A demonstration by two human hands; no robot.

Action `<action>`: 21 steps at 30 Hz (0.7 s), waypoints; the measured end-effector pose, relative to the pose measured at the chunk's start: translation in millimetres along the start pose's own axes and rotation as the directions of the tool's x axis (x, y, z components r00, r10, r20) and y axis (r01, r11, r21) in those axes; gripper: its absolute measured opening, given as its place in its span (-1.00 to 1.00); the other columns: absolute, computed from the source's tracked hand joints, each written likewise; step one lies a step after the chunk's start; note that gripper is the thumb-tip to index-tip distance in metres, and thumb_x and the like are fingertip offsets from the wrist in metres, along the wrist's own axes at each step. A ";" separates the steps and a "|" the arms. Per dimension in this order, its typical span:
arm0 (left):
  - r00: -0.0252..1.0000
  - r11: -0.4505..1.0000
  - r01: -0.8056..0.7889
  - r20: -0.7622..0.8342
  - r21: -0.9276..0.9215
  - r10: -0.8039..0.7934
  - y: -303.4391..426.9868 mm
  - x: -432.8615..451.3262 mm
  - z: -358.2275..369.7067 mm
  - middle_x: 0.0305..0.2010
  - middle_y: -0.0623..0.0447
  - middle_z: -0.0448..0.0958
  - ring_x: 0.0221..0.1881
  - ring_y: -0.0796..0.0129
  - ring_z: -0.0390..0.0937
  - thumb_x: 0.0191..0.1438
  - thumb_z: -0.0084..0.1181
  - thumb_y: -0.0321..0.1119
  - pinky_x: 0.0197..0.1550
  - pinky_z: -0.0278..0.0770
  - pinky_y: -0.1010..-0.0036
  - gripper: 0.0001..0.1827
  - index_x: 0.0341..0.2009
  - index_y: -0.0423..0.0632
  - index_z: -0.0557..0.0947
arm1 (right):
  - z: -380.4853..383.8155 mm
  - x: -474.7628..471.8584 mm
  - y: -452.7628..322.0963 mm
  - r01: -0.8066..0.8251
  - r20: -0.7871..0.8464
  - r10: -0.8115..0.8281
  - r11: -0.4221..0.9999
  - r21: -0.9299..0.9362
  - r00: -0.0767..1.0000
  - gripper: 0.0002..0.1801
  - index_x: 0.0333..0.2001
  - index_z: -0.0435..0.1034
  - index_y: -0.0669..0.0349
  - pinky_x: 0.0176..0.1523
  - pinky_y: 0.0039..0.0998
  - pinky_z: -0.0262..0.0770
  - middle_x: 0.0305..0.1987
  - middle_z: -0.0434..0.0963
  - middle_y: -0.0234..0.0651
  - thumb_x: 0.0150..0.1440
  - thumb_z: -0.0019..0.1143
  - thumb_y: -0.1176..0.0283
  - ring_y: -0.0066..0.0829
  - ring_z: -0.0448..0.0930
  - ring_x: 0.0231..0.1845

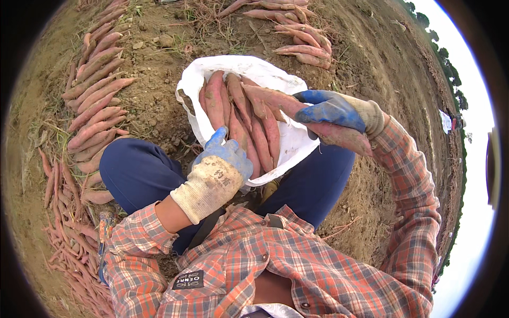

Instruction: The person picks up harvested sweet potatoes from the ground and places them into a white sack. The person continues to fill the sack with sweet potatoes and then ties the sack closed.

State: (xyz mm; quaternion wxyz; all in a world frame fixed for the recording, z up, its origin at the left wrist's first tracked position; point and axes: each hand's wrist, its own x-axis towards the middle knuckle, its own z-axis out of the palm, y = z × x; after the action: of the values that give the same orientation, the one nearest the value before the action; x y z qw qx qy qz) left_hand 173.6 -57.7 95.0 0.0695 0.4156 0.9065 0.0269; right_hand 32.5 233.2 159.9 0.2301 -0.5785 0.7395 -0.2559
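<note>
A white woven sack (299, 153) stands open between my knees, with several reddish sweet potatoes (259, 140) lying side by side in it. My right hand (332, 111), in a blue-coated knit glove, grips a long sweet potato (278, 99) over the sack's right rim; its far end reaches over the sack's mouth. My left hand (222, 155), in a matching muddy glove, rests at the near left rim, its fingers on or just above the sweet potatoes there. Whether it presses on them or grips the rim cannot be told.
A long row of sweet potatoes (97, 99) lies on the soil at the left, with a heap of thinner ones (73, 246) below it. Another group (306, 43) lies beyond the sack at the upper right. Dry vines (203, 18) are scattered at the top.
</note>
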 end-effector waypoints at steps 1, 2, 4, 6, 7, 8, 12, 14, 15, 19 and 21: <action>0.992 0.999 0.052 0.117 -0.004 -0.051 -0.9 1.1 1.5 -0.26 0.00 0.59 -0.05 0.09 0.57 0.00 0.17 -0.32 0.22 0.38 0.13 -0.80 -0.23 0.04 0.66 | 8.6 22.5 18.5 0.108 0.018 -0.106 0.983 -0.146 0.994 -0.66 0.10 0.44 0.15 -0.16 -0.30 0.63 0.14 0.42 0.06 0.24 0.15 0.44 -0.24 0.63 -0.15; 0.999 0.999 0.045 0.004 -0.015 -0.045 -1.8 -0.7 3.5 -0.43 0.03 0.53 -0.25 0.13 0.57 -0.04 0.18 -0.33 0.05 0.45 0.19 -0.94 -0.40 0.05 0.62 | 25.1 45.6 34.3 -0.403 0.104 0.393 0.909 0.106 0.914 -0.68 0.06 0.44 0.13 -0.21 -0.29 0.61 0.12 0.43 0.01 0.25 0.13 0.32 -0.26 0.60 -0.21; 0.984 0.999 0.044 -0.172 -0.013 -0.045 -0.2 -7.7 8.2 -0.44 0.02 0.53 -0.26 0.13 0.57 -0.05 0.18 -0.33 -0.02 0.45 0.20 -0.96 -0.43 0.05 0.61 | 75.3 97.3 66.5 -0.773 0.064 0.786 0.585 0.244 0.615 -0.25 0.10 0.41 0.35 -0.06 -0.20 0.55 -0.05 0.58 0.07 0.06 0.18 -0.10 -0.12 0.64 -0.07; 0.984 0.994 0.102 -0.143 -0.032 -0.106 2.6 -16.2 13.0 -0.46 0.05 0.51 -0.27 0.18 0.56 -0.06 0.19 -0.32 -0.05 0.45 0.22 -0.96 -0.46 0.05 0.61 | 139.9 115.9 93.3 -0.891 0.037 0.904 0.412 0.191 0.426 -0.09 0.23 0.26 0.39 0.04 -0.15 0.54 -0.03 0.59 0.15 0.05 0.15 -0.16 0.03 0.63 -0.01; 0.982 0.991 0.137 -0.133 0.004 -0.135 4.5 -21.1 14.5 -0.48 0.09 0.51 -0.25 0.21 0.56 -0.05 0.18 -0.31 -0.03 0.44 0.22 -0.96 -0.46 0.06 0.61 | 173.0 119.7 108.8 -0.916 0.101 0.911 0.402 -0.003 0.400 -0.12 0.23 0.27 0.38 0.05 -0.10 0.55 -0.07 0.60 0.16 0.07 0.14 -0.14 0.12 0.62 -0.02; 0.980 0.985 0.169 -0.100 -0.031 -0.171 7.6 -24.3 15.0 -0.46 0.09 0.51 -0.22 0.23 0.55 -0.05 0.17 -0.31 0.00 0.44 0.22 -0.96 -0.45 0.07 0.62 | 203.9 110.1 121.8 -0.950 -0.054 0.949 0.309 -0.037 0.310 -0.18 0.21 0.31 0.35 0.05 -0.07 0.55 -0.03 0.60 0.15 0.10 0.12 -0.12 0.15 0.62 -0.02; 0.834 0.940 0.276 -0.435 -0.202 -0.339 14.2 -52.1 8.8 -0.24 0.08 0.55 -0.06 0.23 0.54 -0.05 0.17 -0.30 0.18 0.41 0.15 -0.87 -0.33 0.09 0.64 | 249.0 70.9 176.2 -0.823 0.030 0.868 0.481 -0.302 0.496 -0.26 0.28 0.19 0.30 0.16 -0.15 0.47 0.22 0.30 0.11 0.25 -0.02 -0.06 0.05 0.46 0.17; 0.627 0.912 0.286 -0.663 -0.292 -0.409 3.4 -76.9 11.8 -0.11 0.07 0.56 0.07 0.18 0.53 -0.05 0.25 -0.29 0.24 0.38 0.11 -0.79 -0.24 0.06 0.66 | 240.1 61.1 179.3 -0.729 0.212 0.782 0.623 -0.283 0.586 -0.24 0.38 0.06 0.28 0.25 -0.20 0.41 0.43 0.09 0.11 0.29 -0.06 -0.01 -0.01 0.34 0.34; 0.477 0.824 0.402 -0.677 -0.399 -0.560 -4.2 -100.4 18.0 -0.13 0.03 0.57 0.05 0.16 0.54 -0.01 0.30 -0.33 0.16 0.43 0.12 -0.76 -0.19 0.01 0.66 | 231.8 63.7 174.1 -0.771 0.264 0.783 0.612 -0.174 0.563 -0.28 0.30 0.16 0.31 0.21 -0.21 0.45 0.30 0.22 0.12 0.29 -0.04 -0.03 -0.03 0.42 0.25; 0.097 0.379 0.877 -0.665 -0.294 -0.741 -69.3 -207.7 77.6 -0.09 -0.07 0.57 -0.01 -0.03 0.51 0.05 0.19 -0.41 0.05 0.45 0.11 -0.70 -0.06 -0.04 0.62 | 178.6 77.0 114.4 -0.924 0.410 0.845 0.383 -0.019 0.342 -0.34 0.00 0.49 0.41 -0.02 -0.24 0.59 -0.18 0.62 0.09 0.27 0.03 -0.08 -0.14 0.66 -0.11; 0.136 0.147 0.989 -0.264 -0.023 -0.955 -85.8 -241.4 124.2 -0.05 -0.04 0.57 0.09 0.01 0.50 0.02 0.22 -0.36 0.11 0.42 0.10 -0.63 0.00 0.06 0.63 | 155.6 92.2 88.2 -0.947 0.461 0.860 0.301 -0.109 0.220 -0.34 -0.16 0.56 0.43 -0.22 -0.27 0.62 -0.39 0.65 -0.06 0.25 0.05 -0.10 -0.25 0.69 -0.34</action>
State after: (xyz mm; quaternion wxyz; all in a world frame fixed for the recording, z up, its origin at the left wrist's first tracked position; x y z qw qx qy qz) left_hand 283.4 -297.6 -11.9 -0.0613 -0.2736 0.9585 -0.0509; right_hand 45.7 143.6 -19.8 0.5496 -0.0520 0.8338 -0.0072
